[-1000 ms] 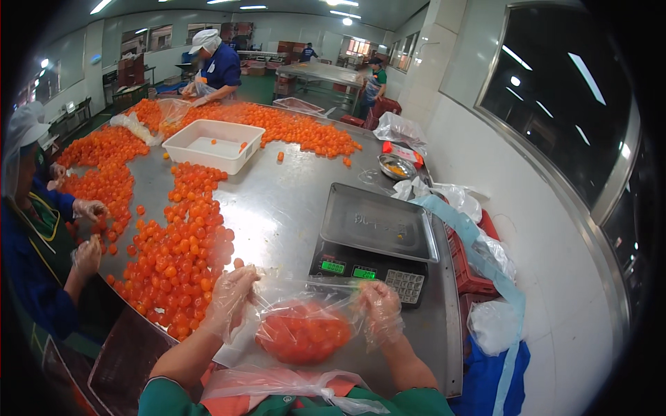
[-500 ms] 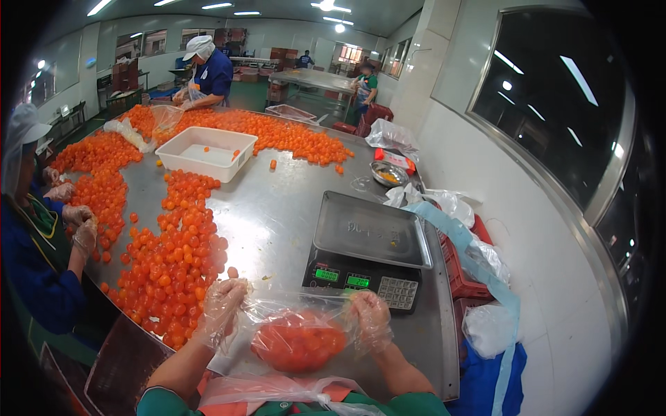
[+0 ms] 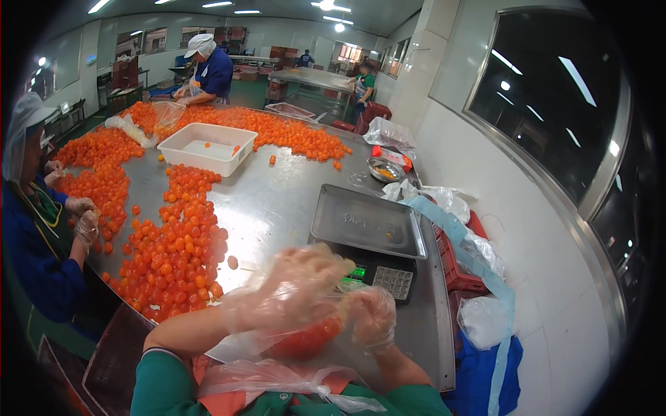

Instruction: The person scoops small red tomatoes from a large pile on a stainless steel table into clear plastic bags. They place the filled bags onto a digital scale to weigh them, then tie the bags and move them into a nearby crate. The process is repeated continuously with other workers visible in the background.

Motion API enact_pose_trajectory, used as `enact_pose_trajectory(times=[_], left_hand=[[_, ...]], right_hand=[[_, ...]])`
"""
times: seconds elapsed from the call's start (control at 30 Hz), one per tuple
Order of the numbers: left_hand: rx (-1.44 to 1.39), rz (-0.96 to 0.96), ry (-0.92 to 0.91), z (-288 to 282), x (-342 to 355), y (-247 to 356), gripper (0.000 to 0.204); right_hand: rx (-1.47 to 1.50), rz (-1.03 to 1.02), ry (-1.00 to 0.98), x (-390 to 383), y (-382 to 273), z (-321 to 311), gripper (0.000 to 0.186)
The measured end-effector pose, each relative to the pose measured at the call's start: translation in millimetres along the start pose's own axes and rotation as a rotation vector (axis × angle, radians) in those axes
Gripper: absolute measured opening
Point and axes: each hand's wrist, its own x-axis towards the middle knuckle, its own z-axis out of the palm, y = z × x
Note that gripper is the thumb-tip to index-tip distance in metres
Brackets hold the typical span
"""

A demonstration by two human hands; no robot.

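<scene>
Hands (image 3: 372, 317) at bag (image 3: 305, 341), scale (image 3: 368, 225) just beyond.

Bag (image 3: 305, 341) right of fruit pile (image 3: 170, 260), before scale (image 3: 371, 220); tub (image 3: 198, 163) behind pile.

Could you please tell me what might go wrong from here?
The left hand crosses over the plastic bag and hides its top; if that is open, it could spill. The right hand is close to the scale, so a careless swing might bump it. The loose pile of fruit reaches near the edge of the table, beside the left forearm, so an elbow might knock some off.
</scene>
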Motion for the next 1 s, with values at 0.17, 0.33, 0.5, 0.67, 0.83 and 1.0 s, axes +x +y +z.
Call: enact_pose_trajectory(times=[0.17,0.33,0.5,0.67,0.83,1.0], left_hand=[[-0.115,0.121,-0.369,38,14,-13,0.029],[-0.306,0.127,-0.263,57,7,-19,0.019],[-0.213,0.099,-0.300,48,7,-10,0.017],[-0.450,-0.002,-0.260,51,11,-6,0.013],[-0.371,0.068,-0.210,53,4,-8,0.014],[-0.220,0.071,-0.235,46,0,-4,0.018]], right_hand=[[0.161,0.052,0.113,-14,-7,-1,0.005],[0.399,0.222,0.182,-30,2,4,0.006],[0.179,0.068,0.148,-30,3,3,0.007],[0.090,0.024,0.113,-23,-9,0,0.008],[0.066,-0.031,0.077,-18,-9,1,0.006],[-0.019,-0.112,0.017,-10,-15,-4,0.005]])
